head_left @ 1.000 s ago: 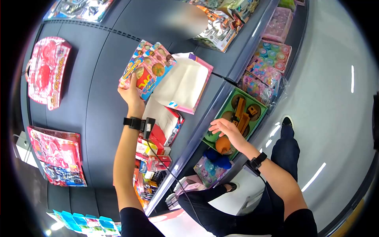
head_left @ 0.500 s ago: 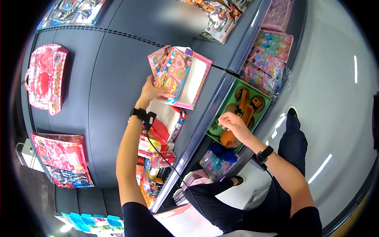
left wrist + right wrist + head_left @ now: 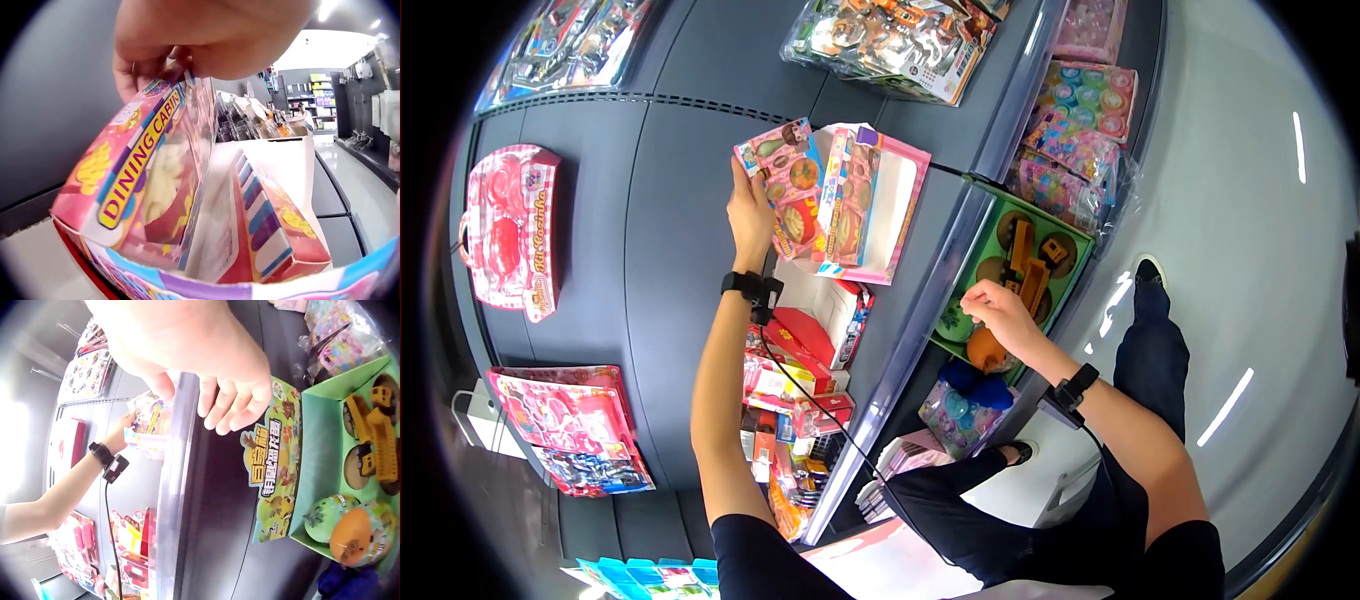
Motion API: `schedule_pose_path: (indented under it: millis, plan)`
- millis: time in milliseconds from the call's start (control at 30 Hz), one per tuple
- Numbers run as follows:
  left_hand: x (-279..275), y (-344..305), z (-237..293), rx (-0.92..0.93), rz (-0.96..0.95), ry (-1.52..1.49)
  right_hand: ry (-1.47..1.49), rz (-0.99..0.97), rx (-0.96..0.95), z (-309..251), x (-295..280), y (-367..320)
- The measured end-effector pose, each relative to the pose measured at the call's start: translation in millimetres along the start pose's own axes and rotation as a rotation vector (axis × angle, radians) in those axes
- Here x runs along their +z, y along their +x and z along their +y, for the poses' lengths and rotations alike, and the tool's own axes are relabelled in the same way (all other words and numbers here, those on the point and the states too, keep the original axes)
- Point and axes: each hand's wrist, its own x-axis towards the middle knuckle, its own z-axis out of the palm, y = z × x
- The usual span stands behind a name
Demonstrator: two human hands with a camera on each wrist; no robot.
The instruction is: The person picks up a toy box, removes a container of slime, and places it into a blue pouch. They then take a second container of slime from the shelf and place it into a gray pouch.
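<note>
My left hand (image 3: 750,222) grips the end of a pink toy box (image 3: 792,190) with a clear window; in the left wrist view its side (image 3: 139,162) reads "DINING CABIN". A second pink box (image 3: 852,200) leans inside the white-lined display carton (image 3: 900,190), beside the held one. In the left wrist view that second box (image 3: 275,225) stands tilted in the carton, apart from my fingers. My right hand (image 3: 1002,315) hovers by the green tray (image 3: 962,345), fingers loosely bent and holding nothing.
Yellow toy trucks (image 3: 1028,265) and an orange egg (image 3: 988,350) lie in the green tray. A red carton (image 3: 810,335) and small boxes are beside the display carton. A bagged robot toy (image 3: 900,45) lies beyond it. A clear shelf edge (image 3: 920,325) runs between levels.
The two pink boxes, together in my left hand before, are now apart: one rests in the carton, the other is still held, moved left. My right hand has barely moved.
</note>
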Motion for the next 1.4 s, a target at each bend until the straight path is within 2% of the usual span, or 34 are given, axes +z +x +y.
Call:
schedule_pose_path:
  millis: [33, 167, 300, 333, 367, 433, 467, 500, 567, 667, 767, 800, 867, 900, 933, 1067, 1133, 1233, 1300, 1367, 1400]
  plan:
    - [-1, 1, -2, 0.04, -0.021, 0.032, -0.013, 0.001, 0.004, 2, -1, 0]
    - [12, 11, 1, 0.007, -0.338, 0.076, -0.065, 0.015, 0.026, 0, -3, -1]
    - [40, 21, -3, -0.021, -0.401, 0.074, -0.044, 0.041, 0.022, 2, -3, 0]
    - [47, 26, -2, -0.123, -0.447, 0.114, -0.048, 0.036, 0.023, 4, -3, -1]
    - [54, 20, -1, -0.254, -0.521, -0.085, -0.052, 0.032, 0.023, 6, -2, -4]
    - [51, 20, 33, -0.467, -0.634, -0.487, -0.146, 0.048, 0.027, -5, -4, -5]
    - [56, 23, 32, -0.384, -0.728, -0.392, -0.133, 0.055, 0.015, -10, -7, -1]
    - [38, 14, 59, -0.361, -0.833, -0.425, -0.114, 0.047, 0.029, -11, -6, -5]
    - [29, 5, 74, -0.224, -0.967, -0.317, -0.089, 0.06, 0.007, -9, -7, -5]
    - [40, 9, 45, -0.141, -0.898, -0.209, -0.099, 0.048, 0.021, -10, -8, -4]
    - [38, 19, 16, -0.296, -0.861, -0.412, -0.098, 0.053, 0.027, -9, -9, -6]
    - [22, 20, 32, -0.389, -0.872, -0.415, -0.097, 0.058, 0.027, -9, -10, -6]
    - [36, 23, -15, -0.204, -0.728, 0.027, -0.084, 0.066, 0.021, -8, -11, -5]
    - [34, 24, -14, -0.109, -0.646, 0.243, -0.079, 0.07, 0.017, -8, -11, -5]
    - [31, 23, -5, -0.146, -0.64, 0.46, -0.083, 0.074, 0.021, -8, -11, -4]
    - [43, 19, -26, -0.035, -0.675, 0.398, -0.099, 0.087, 0.032, -6, -12, -2]
    - [34, 9, 3, -0.029, -0.709, 0.476, -0.12, 0.086, 0.049, 0, -8, -3]
    - [35, 13, 19, 0.371, -0.463, 0.704, -0.148, 0.097, 0.058, 20, -3, 3]
    - [17, 10, 41, 0.411, -0.238, 0.577, -0.155, 0.048, 0.103, 44, 0, 7]
    - [-14, -9, 70, 0.216, -0.25, 0.043, -0.167, 0.01, 0.201, 45, 5, 2]
    - [-30, -29, 88, 0.186, -0.317, -0.205, -0.208, 0.001, 0.246, 51, 6, 2]
